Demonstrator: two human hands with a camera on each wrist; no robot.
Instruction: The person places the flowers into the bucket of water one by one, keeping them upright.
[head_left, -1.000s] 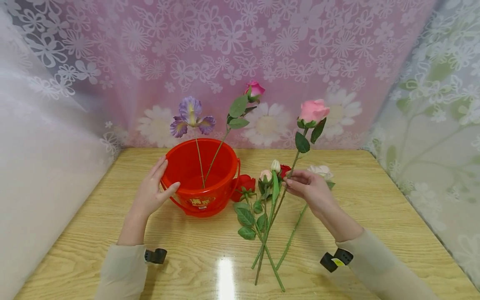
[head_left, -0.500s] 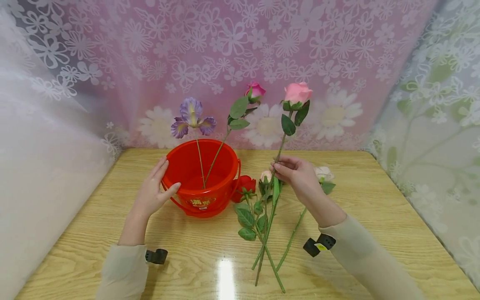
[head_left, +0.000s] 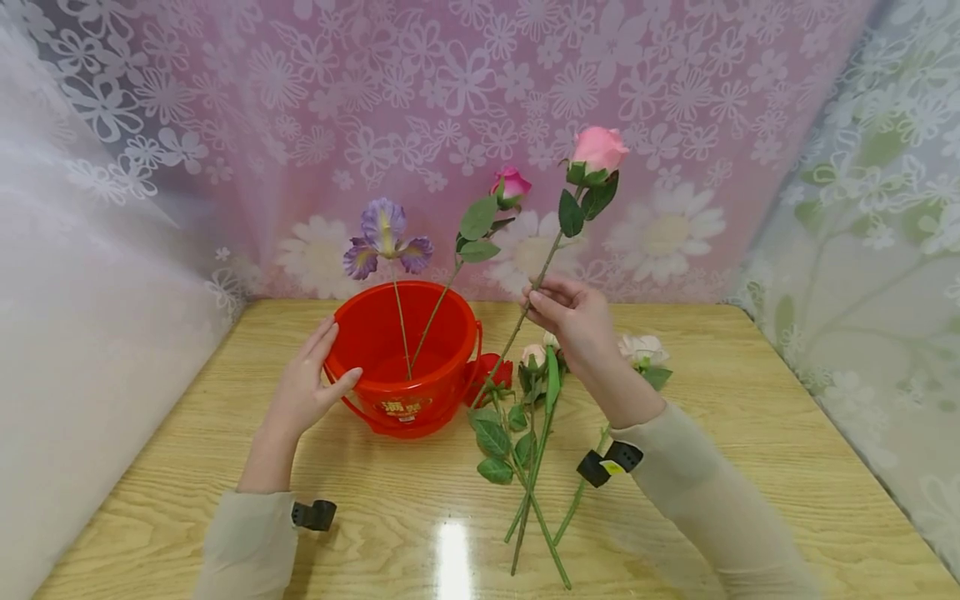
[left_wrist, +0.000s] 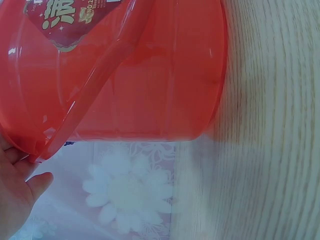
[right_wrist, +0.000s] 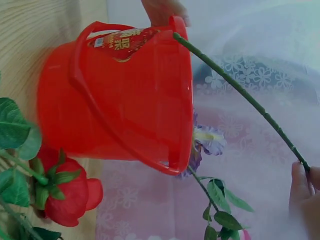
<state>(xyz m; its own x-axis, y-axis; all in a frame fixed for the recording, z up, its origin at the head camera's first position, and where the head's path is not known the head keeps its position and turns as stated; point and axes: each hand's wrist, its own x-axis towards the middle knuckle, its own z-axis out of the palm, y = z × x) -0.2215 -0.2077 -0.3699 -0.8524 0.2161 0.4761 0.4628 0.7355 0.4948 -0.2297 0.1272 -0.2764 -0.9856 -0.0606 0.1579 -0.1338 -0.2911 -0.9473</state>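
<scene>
My right hand [head_left: 581, 321] pinches the stem of a light pink rose [head_left: 598, 150] between thumb and fingers. The rose is lifted and tilted, bloom up to the right, and its green stem [right_wrist: 240, 90] slants down toward the red bucket [head_left: 450, 396]. In the right wrist view the stem's lower end overlaps the bucket near its rim. My left hand [head_left: 300, 383] rests at the bucket's left rim with extended fingers and the thumb spread apart. A purple iris [head_left: 384, 229] and a magenta rose [head_left: 512, 185] stand in the bucket, leaning apart.
Right of the bucket a red rose [right_wrist: 65, 195] lies on the wooden table [head_left: 360, 517], with a peach rose [head_left: 533, 358] and other stems crossing near it. A white flower [head_left: 643, 350] lies farther right. Floral curtains hang behind and at both sides.
My right hand has moved left and upward with the pink rose, bringing its stem off the crossed stems toward the bucket. The left hand stays at the rim.
</scene>
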